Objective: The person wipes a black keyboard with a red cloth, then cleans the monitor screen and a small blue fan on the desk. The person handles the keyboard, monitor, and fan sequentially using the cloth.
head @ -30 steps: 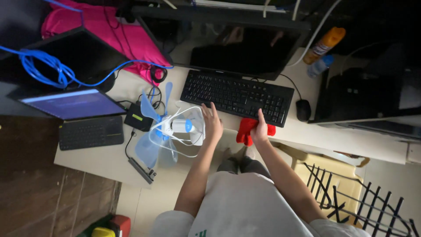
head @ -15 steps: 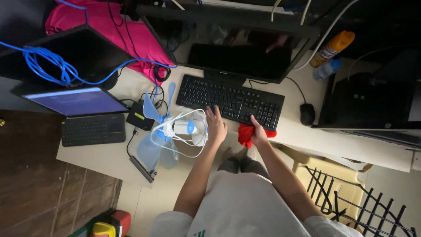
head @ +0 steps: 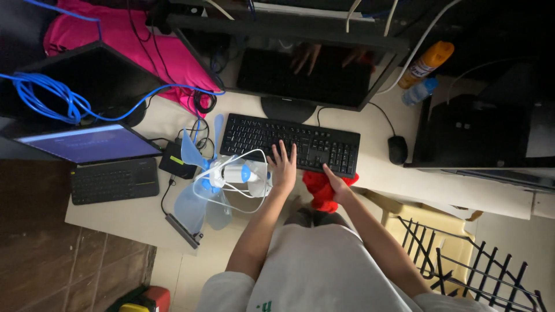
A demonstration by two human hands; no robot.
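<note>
Pale desk top [head: 133, 216] carries everything, seen from above the seated person. Biggest is the dark monitor [head: 300, 75] at the back, then the open laptop [head: 87, 144] at the left with a blue cable [head: 52, 98] looped over it. A black keyboard [head: 289, 143] lies in front of the monitor, a black mouse [head: 397, 149] beside it. The small blue-bladed desk fan [head: 222, 179] lies on its side. The left hand [head: 283, 167] rests flat and unclenched, fingers spread across the keyboard's front edge, touching the fan. The right hand [head: 335, 185] grasps a red cloth [head: 318, 190] just below the keyboard.
</note>
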